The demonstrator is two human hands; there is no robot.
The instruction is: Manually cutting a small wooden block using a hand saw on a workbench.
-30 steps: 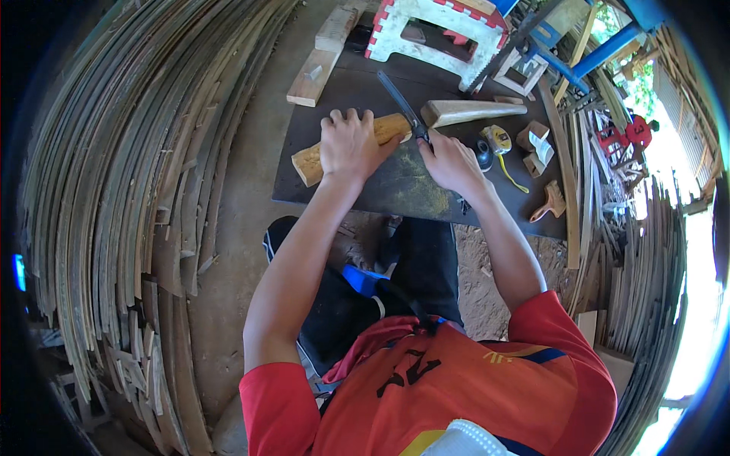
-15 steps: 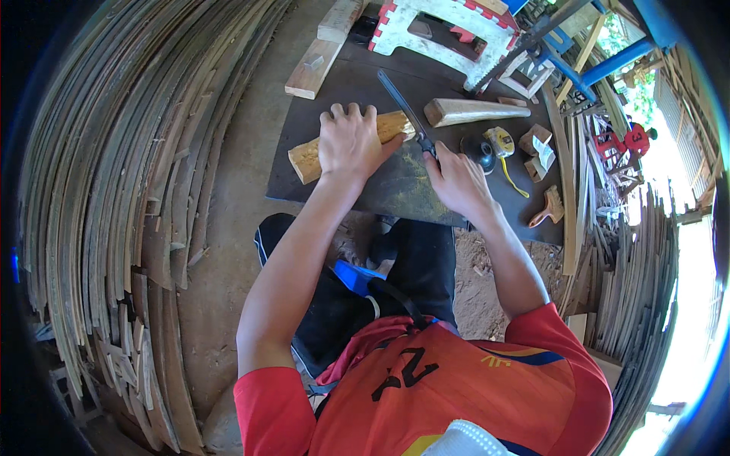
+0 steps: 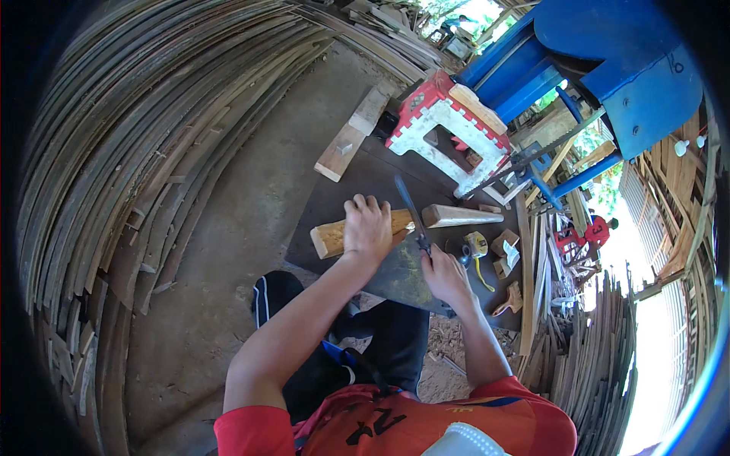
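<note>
My left hand [image 3: 368,232] is closed over a yellowish wood block [image 3: 328,239], holding it on a dark board [image 3: 399,281]. My right hand [image 3: 445,275] grips the black handle of a long, narrow metal blade tool [image 3: 407,199], which slants away beside the block’s pale right end. Just beyond lies a tapered wood piece [image 3: 456,215]. Right of my right hand are a yellow tape measure [image 3: 476,244], a dark round object partly hidden behind it, small wood blocks [image 3: 505,251] and a wooden-handled brush [image 3: 508,302].
A red-and-white step stool [image 3: 433,114] and blue machinery [image 3: 593,61] stand beyond the board, with a plank [image 3: 342,148] to their left. Curved stacked strips [image 3: 152,152] fill the left. More strips [image 3: 593,357] and a red-clad person [image 3: 597,232] are at the right.
The camera view has lifted and turned, showing more blue machinery and shifting the board lower in the picture. Both hands keep their holds, with little visible movement relative to the block.
</note>
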